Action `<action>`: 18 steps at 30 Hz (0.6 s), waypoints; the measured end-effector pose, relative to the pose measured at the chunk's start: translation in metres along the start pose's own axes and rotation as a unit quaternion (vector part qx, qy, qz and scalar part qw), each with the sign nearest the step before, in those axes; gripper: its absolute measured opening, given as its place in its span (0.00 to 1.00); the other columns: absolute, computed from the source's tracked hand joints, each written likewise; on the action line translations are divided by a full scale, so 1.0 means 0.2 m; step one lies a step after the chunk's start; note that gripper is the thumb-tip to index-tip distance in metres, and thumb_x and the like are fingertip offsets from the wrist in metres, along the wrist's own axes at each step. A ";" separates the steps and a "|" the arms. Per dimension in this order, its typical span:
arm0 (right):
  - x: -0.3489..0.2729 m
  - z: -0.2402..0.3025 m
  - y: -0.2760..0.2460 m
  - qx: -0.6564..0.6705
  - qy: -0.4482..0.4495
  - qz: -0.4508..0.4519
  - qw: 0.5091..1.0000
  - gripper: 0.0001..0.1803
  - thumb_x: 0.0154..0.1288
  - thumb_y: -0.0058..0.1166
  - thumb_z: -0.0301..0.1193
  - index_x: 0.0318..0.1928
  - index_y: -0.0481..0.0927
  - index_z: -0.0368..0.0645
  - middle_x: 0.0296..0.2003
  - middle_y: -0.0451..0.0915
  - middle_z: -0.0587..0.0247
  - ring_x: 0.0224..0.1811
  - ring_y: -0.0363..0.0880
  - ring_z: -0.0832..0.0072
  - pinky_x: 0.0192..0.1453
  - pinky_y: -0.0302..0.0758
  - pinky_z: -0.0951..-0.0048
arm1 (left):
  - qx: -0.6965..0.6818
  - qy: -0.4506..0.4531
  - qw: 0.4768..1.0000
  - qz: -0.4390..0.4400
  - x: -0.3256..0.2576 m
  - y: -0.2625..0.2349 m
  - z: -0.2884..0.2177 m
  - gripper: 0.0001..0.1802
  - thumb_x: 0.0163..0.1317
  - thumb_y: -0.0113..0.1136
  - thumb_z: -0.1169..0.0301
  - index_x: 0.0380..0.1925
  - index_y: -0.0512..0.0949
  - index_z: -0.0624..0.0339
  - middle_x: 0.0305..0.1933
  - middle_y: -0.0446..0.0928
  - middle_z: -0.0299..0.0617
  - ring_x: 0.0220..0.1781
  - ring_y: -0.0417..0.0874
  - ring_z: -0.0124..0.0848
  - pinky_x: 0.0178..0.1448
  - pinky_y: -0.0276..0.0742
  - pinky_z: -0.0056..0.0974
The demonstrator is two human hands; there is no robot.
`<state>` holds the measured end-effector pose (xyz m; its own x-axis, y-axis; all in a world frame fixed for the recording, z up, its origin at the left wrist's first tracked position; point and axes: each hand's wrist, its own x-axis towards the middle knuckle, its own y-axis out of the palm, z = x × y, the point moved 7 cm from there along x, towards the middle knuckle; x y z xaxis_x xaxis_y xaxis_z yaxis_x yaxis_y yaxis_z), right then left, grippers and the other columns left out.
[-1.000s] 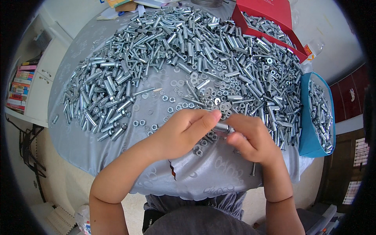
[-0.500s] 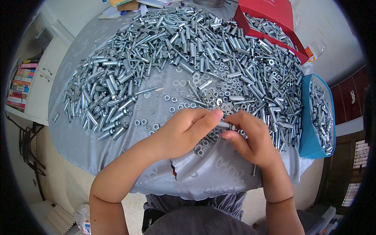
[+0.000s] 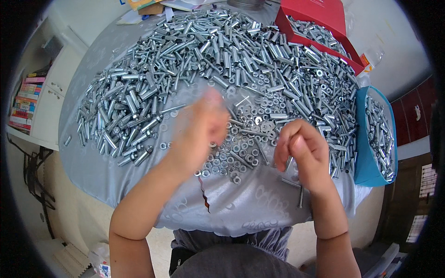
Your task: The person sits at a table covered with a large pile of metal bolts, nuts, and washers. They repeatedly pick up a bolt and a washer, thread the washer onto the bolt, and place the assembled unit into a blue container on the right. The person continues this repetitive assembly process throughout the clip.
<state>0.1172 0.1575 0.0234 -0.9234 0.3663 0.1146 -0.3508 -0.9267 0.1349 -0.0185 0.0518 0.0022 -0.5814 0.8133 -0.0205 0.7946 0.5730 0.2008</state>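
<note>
The left hand (image 3: 204,125) was blurred over the middle of the table (image 3: 116,180), hovering above the loose nuts and washers (image 3: 241,150) scattered on the grey cloth; the blur hid its fingers, so I could not tell whether they were spread or pinching anything. The right hand (image 3: 303,153) sat to the right and a little nearer, its fingers curled together and pinching a short metal bolt (image 3: 288,163) that pointed down toward the cloth, though how much of it lay inside the grip was hidden. Across the far half of the table lay a broad heap of silvery bolts and sleeves (image 3: 208,60), thickest to the left and far side. A red box (image 3: 324,18) at the far right held more of the same parts, and a blue bin (image 3: 366,157) at the right edge was filled with them too. A single bolt (image 3: 301,197) lay near the table's near edge, just beside the right wrist. By my judgement the step in hand was fetching a small part, a nut or washer, for the bolt held in the right hand. The next move would seem to call for a clean pinch on one small piece out of the scatter, and then bringing it squarely to the bolt's end while the right hand kept the bolt steady.
</note>
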 end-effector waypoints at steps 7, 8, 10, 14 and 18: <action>0.04 -0.06 -0.15 0.078 0.069 -0.153 0.983 0.19 0.70 0.37 0.41 0.30 0.70 0.39 0.17 0.65 0.68 0.18 0.66 0.79 0.22 0.64 0.79 | -0.162 0.175 0.930 -0.281 0.07 -0.58 -0.23 0.20 0.66 0.41 0.49 0.28 0.66 0.53 0.26 0.64 0.30 0.23 0.59 0.23 0.30 0.59 0.30; 0.05 -0.07 -0.15 0.089 0.080 -0.168 0.978 0.19 0.70 0.38 0.41 0.29 0.70 0.39 0.17 0.65 0.68 0.18 0.66 0.78 0.23 0.64 0.79 | -0.160 0.158 0.925 -0.307 0.08 -0.60 -0.25 0.19 0.66 0.41 0.50 0.30 0.67 0.54 0.26 0.64 0.30 0.24 0.59 0.23 0.31 0.60 0.30; 0.05 -0.07 -0.15 0.087 0.075 -0.168 0.979 0.19 0.69 0.38 0.41 0.28 0.70 0.40 0.17 0.65 0.68 0.18 0.65 0.78 0.23 0.63 0.79 | -0.065 0.135 0.936 -0.318 0.07 -0.61 -0.29 0.18 0.65 0.44 0.52 0.33 0.69 0.56 0.27 0.66 0.30 0.26 0.61 0.23 0.33 0.62 0.30; 0.03 -0.07 -0.16 0.071 0.074 -0.172 0.980 0.18 0.69 0.40 0.39 0.26 0.71 0.40 0.16 0.65 0.68 0.18 0.66 0.79 0.23 0.63 0.80 | 0.314 0.120 0.914 -0.227 0.08 -0.53 -0.33 0.11 0.59 0.55 0.62 0.32 0.76 0.59 0.34 0.72 0.36 0.36 0.71 0.29 0.42 0.67 0.32; 0.03 -0.06 -0.18 0.068 0.062 -0.182 0.979 0.17 0.68 0.41 0.38 0.26 0.70 0.41 0.16 0.66 0.69 0.18 0.66 0.80 0.23 0.62 0.80 | 0.659 0.164 0.718 -0.149 0.01 -0.37 -0.34 0.09 0.41 0.65 0.71 0.24 0.77 0.59 0.34 0.72 0.41 0.42 0.70 0.42 0.50 0.65 0.41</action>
<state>0.1213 0.1915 0.0075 -0.7563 0.6488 -0.0836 -0.6433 -0.7143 0.2757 -0.0899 0.0037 0.0531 -0.5973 0.6920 0.4055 -0.0244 0.4897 -0.8716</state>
